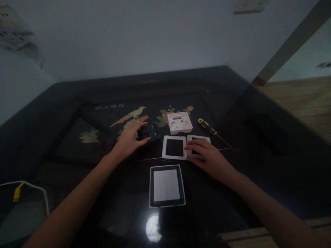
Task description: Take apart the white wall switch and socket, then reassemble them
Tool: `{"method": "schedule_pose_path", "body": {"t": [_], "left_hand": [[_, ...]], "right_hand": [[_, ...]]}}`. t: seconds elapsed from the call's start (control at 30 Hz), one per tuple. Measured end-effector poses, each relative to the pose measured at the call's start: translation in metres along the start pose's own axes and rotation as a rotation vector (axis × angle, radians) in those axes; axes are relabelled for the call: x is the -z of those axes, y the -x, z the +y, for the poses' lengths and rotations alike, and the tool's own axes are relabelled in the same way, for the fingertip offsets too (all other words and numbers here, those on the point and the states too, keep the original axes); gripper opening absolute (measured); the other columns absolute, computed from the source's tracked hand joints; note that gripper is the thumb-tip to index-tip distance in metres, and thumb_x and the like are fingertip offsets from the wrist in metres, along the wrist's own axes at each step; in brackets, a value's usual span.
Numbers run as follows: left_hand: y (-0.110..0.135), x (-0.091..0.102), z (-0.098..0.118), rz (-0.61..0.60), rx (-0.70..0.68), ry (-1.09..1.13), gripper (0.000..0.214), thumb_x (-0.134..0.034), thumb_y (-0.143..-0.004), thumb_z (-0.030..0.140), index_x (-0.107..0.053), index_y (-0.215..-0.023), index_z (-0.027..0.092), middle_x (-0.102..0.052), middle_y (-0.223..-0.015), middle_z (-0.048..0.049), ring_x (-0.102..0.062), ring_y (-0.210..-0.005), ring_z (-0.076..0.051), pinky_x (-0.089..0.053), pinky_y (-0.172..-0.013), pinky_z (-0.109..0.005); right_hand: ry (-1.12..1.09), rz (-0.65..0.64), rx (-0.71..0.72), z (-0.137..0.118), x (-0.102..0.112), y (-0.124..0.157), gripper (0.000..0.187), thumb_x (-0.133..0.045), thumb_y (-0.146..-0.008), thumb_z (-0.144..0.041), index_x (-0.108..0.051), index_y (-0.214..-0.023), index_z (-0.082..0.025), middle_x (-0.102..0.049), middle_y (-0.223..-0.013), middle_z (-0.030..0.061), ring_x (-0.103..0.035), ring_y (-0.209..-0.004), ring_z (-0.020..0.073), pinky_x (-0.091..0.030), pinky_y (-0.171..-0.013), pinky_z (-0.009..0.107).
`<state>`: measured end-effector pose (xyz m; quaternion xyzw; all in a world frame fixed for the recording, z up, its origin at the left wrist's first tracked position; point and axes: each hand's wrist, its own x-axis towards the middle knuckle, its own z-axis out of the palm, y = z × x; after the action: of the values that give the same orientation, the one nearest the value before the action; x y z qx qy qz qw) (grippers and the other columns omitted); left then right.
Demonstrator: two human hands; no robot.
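Observation:
My left hand (129, 138) grips a black wall-switch or socket module (151, 131) by its edges, thumb on the near side and fingers on the far side. My right hand (207, 156) is on the right-hand white square frame (189, 138), its fingers across the frame and partly hiding it. Beside that, a second white frame (163, 148) lies flat, its opening showing the dark table. Behind them sits an open white mounting box (178, 130). Closer to me lies a white plate with a dark grey inner border (167, 186). Small screws (167, 161) rest between plate and frames.
A yellow and black screwdriver (208, 127) lies right of the box. The glossy black table (116, 193) has a painted bird and flowers. At the left are a white cable (38, 187) and a yellow tag (18, 192). A wall (144, 41) stands behind the table.

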<state>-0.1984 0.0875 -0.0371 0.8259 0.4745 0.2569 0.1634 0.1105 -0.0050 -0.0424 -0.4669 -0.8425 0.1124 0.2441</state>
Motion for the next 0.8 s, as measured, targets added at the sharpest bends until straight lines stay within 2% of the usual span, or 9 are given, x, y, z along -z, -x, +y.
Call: {"method": "schedule_pose_path", "body": {"t": [0.13,0.27,0.4,0.5,0.6,0.7,0.8], "left_hand": [[0.005,-0.008,-0.003,-0.039,-0.012,-0.056,0.049,-0.073,-0.081,0.030,-0.057,-0.126,0.020,-0.065,-0.124,-0.0110,-0.060,-0.119,-0.030,-0.046,-0.104,-0.053],[0.006,-0.014,0.004,-0.052,-0.046,-0.074,0.048,-0.072,-0.082,0.026,-0.056,-0.127,0.019,-0.064,-0.123,-0.0110,-0.059,-0.118,-0.029,-0.047,-0.103,-0.050],[0.009,-0.010,0.016,-0.038,-0.099,-0.079,0.045,-0.069,-0.086,0.029,-0.055,-0.128,0.019,-0.058,-0.131,-0.0127,-0.054,-0.124,-0.030,-0.043,-0.107,-0.053],[0.012,-0.006,0.031,-0.067,-0.172,-0.066,0.034,-0.058,-0.094,0.029,-0.057,-0.127,0.020,-0.061,-0.127,-0.0113,-0.056,-0.121,-0.027,-0.045,-0.105,-0.051],[0.016,-0.006,0.046,-0.161,-0.276,-0.054,0.025,-0.055,-0.096,0.026,-0.062,-0.119,0.020,-0.067,-0.118,-0.0091,-0.061,-0.113,-0.025,-0.049,-0.099,-0.045],[0.017,-0.010,0.053,-0.224,-0.365,-0.062,0.023,-0.058,-0.095,0.025,-0.064,-0.117,0.021,-0.068,-0.117,-0.0084,-0.061,-0.113,-0.024,-0.049,-0.098,-0.042],[0.017,-0.013,0.051,-0.243,-0.423,-0.100,0.022,-0.059,-0.095,0.024,-0.065,-0.115,0.019,-0.069,-0.116,-0.0093,-0.061,-0.111,-0.025,-0.049,-0.096,-0.044]], "right_hand": [[0.039,-0.012,0.031,-0.002,-0.008,0.000,0.029,-0.073,-0.082,-0.015,-0.070,-0.111,-0.018,-0.067,-0.121,0.0142,-0.064,-0.114,0.0298,-0.059,-0.092,0.050],[0.086,-0.011,0.074,-0.002,-0.009,-0.003,0.029,-0.075,-0.080,-0.016,-0.072,-0.109,-0.018,-0.067,-0.122,0.0159,-0.063,-0.114,0.0327,-0.060,-0.088,0.052],[0.132,0.006,0.140,-0.003,-0.013,-0.005,0.021,-0.076,-0.079,-0.016,-0.076,-0.100,-0.018,-0.068,-0.120,0.0163,-0.062,-0.116,0.0352,-0.058,-0.091,0.055],[0.158,0.023,0.190,-0.005,-0.016,-0.005,0.011,-0.069,-0.085,-0.015,-0.076,-0.093,-0.018,-0.071,-0.116,0.0144,-0.064,-0.115,0.0324,-0.053,-0.099,0.058],[0.180,0.034,0.232,-0.007,-0.016,-0.006,0.015,-0.062,-0.090,-0.012,-0.076,-0.088,-0.019,-0.074,-0.112,0.0114,-0.067,-0.110,0.0273,-0.049,-0.105,0.057],[0.195,0.038,0.246,-0.009,-0.015,-0.006,0.018,-0.059,-0.092,-0.012,-0.074,-0.088,-0.020,-0.075,-0.109,0.0093,-0.069,-0.106,0.0245,-0.051,-0.105,0.054],[0.210,0.033,0.239,-0.010,-0.013,-0.007,0.010,-0.065,-0.089,-0.015,-0.074,-0.091,-0.020,-0.074,-0.113,0.0108,-0.069,-0.107,0.0270,-0.054,-0.101,0.054]]}}
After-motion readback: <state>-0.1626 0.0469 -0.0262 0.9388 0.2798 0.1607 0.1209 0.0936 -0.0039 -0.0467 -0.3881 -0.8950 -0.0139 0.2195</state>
